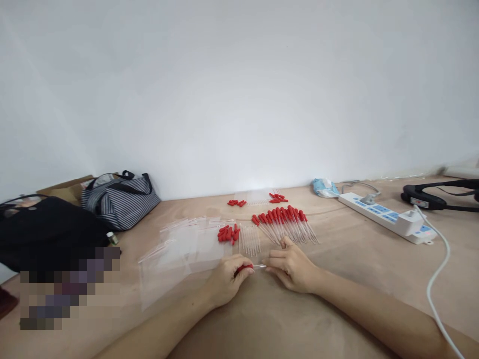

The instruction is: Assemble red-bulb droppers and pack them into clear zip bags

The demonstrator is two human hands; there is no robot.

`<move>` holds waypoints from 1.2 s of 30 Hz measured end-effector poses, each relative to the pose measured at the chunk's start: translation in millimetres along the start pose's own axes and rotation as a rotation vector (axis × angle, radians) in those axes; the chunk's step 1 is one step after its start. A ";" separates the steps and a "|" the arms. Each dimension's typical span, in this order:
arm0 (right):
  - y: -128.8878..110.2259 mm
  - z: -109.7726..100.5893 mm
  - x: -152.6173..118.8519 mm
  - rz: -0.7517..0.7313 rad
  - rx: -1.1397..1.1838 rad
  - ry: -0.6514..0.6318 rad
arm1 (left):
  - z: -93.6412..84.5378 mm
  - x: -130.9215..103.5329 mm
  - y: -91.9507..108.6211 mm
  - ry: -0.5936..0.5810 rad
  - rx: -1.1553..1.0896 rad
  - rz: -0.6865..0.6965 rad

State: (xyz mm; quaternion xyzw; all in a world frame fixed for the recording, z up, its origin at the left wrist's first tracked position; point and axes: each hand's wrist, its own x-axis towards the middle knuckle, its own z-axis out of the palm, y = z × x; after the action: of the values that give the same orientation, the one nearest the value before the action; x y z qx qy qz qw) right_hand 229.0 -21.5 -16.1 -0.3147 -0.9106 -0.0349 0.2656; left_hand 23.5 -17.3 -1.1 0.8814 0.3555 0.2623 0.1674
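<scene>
Toward worktop's [239, 324] near edge, I see left hand [232, 276] clasping red dropper bulb [244, 269], right hand's [294, 269] fingers pinching clear tube [259, 267]; red-bulbed droppers [290, 213] fanned nearer far edge.

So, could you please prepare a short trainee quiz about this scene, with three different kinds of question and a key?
1. Which hand holds a red bulb?
2. True or false: the striped bag stands to the left of the white power strip.
3. Between the nearest pile of loose red bulbs and the red-topped tubes lie: a) blue packet; b) bare clear tubes; c) power strip.

Key: 1. left hand; 2. true; 3. b.
</scene>
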 end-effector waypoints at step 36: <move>67.0 -4.5 23.3 1.008 -0.223 0.222 | -11.4 2.7 -26.6 0.403 0.390 -0.216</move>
State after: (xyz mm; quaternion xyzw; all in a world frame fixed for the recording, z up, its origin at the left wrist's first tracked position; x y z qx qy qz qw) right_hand 255.3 43.9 -7.4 -0.7344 -0.6034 -0.0327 0.3090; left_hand 4.2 4.3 -3.8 0.7841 0.5171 0.3393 -0.0522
